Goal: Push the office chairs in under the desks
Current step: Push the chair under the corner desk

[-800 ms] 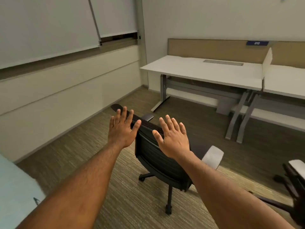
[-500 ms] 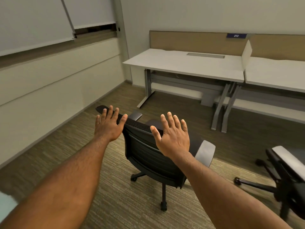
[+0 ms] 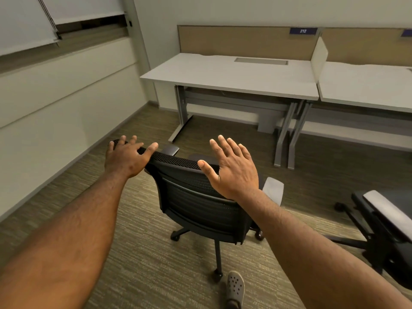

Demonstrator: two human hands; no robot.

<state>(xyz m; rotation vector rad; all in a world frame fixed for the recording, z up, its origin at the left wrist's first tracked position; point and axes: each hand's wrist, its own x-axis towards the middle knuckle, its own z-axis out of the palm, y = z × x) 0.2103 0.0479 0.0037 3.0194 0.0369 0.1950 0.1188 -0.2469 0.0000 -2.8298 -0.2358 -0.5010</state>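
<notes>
A black mesh office chair [image 3: 196, 204] stands on the carpet with its back towards me, a good step short of the white desk [image 3: 223, 74] by the back wall. My left hand [image 3: 127, 158] lies on the left end of the backrest's top edge, fingers curled over it and thumb on top. Just above the right part of the backrest, my right hand [image 3: 234, 168] is spread flat and holds nothing. A second black chair [image 3: 390, 230] with a pale armrest stands at the right edge, away from the second white desk [image 3: 367, 85].
A cream wall [image 3: 55, 103] runs along the left, with window blinds above. A white divider [image 3: 318, 54] separates the two desks, and grey desk legs [image 3: 287, 134] stand where they meet. My foot in a grey clog [image 3: 235, 286] is behind the chair's base.
Both hands have come forward and down to the chair. The left hand has settled onto the backrest's top edge. The right hand stays spread above it.
</notes>
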